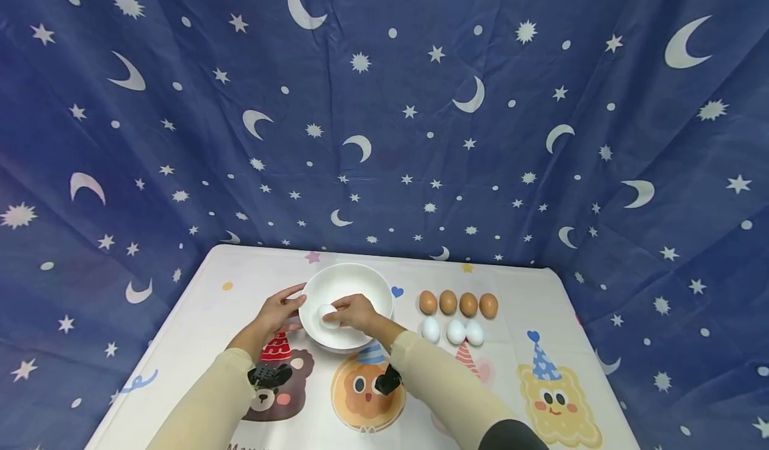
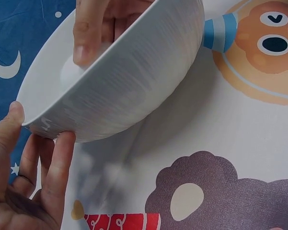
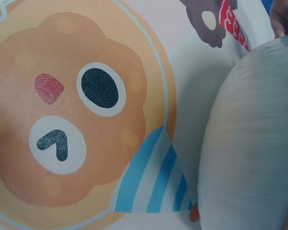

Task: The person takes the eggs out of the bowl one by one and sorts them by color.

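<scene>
A white bowl point(image 1: 354, 278) stands on the table, left of its middle. At the bowl's left rim my left hand point(image 1: 278, 313) pinches the edge; in the left wrist view the thumb of that left hand point(image 2: 43, 177) lies on the rim and its fingers press the outside wall of the bowl point(image 2: 139, 81). My right hand point(image 1: 358, 314) reaches inside and holds a white egg point(image 1: 327, 314) low in the bowl, by fingers and thumb. Part of that egg point(image 2: 71, 74) is covered by the thumb. Only the outer side of the bowl point(image 3: 249, 139) fills the right edge of the right wrist view.
Right of the bowl, several brown eggs point(image 1: 448, 302) lie in a row. Three white eggs point(image 1: 456, 332) form a row in front of them. Cartoon figures decorate the white tabletop point(image 1: 498, 383). A blue curtain point(image 1: 384, 163) with moons and stars hangs behind the table.
</scene>
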`<state>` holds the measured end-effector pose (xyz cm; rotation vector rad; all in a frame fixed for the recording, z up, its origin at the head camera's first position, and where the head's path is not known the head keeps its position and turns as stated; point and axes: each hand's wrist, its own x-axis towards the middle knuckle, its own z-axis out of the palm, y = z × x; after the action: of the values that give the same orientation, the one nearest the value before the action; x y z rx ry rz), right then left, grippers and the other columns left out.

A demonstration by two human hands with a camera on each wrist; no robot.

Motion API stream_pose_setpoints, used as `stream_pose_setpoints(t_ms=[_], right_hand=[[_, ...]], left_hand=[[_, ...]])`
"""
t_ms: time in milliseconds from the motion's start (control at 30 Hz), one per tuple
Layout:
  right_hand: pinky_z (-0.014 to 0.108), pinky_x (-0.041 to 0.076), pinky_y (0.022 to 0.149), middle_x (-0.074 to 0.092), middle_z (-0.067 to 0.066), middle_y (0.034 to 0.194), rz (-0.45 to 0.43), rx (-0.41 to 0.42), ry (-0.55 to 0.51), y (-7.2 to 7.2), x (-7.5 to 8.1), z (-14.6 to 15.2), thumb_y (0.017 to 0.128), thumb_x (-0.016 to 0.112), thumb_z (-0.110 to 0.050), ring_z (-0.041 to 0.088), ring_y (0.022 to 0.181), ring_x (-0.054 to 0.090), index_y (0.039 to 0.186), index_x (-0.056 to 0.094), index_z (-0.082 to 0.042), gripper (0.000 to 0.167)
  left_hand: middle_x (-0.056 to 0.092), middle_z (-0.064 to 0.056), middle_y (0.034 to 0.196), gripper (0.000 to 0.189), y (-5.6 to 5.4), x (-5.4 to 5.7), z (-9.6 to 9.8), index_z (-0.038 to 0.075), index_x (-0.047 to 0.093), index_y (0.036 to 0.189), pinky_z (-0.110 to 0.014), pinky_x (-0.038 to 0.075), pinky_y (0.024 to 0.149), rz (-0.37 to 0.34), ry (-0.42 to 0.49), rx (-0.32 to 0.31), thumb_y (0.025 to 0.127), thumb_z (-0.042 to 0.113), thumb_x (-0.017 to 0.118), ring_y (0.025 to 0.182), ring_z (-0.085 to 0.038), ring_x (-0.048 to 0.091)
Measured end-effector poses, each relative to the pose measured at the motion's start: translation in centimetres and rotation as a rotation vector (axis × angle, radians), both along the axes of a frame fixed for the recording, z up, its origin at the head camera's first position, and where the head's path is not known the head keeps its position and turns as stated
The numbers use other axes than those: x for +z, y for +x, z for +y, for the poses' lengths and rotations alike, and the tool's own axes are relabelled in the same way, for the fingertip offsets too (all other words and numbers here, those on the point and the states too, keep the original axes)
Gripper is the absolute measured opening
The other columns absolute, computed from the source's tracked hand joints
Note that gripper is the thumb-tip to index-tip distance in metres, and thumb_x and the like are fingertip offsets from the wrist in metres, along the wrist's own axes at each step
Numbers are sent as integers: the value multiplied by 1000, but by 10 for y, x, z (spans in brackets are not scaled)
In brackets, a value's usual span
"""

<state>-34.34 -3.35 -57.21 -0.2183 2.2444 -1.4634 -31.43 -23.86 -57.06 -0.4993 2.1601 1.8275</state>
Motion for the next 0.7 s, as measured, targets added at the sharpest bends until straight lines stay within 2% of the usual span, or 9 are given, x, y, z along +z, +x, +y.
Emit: stream_pose_setpoints(t_ms=[267,467,700], right_hand=[[30,62,76,72,7,99,-106,-21,-82,5,13,14,81,82,-17,17,85,70,108,73,1,33],[30,62,77,72,14,102,-180,-45,-155,5,23,27,83,79,-13,22,88,72,115,67,7,39],[28,62,75,73,13,100,-251,-75,-194,9,31,41,84,78,-11,18,82,73,116,67,7,39]], left_hand=[[52,-23,133,54,1,1,1,22,41,151,-37,63,76,0,-4,-18,101,34,56,119,-37,60],[53,-22,133,57,1,1,0,23,41,151,-36,63,76,-3,-17,-20,99,38,58,115,-33,63],[52,-22,134,57,1,0,0,23,41,151,-36,63,76,-6,-4,-24,98,37,59,115,-33,63]])
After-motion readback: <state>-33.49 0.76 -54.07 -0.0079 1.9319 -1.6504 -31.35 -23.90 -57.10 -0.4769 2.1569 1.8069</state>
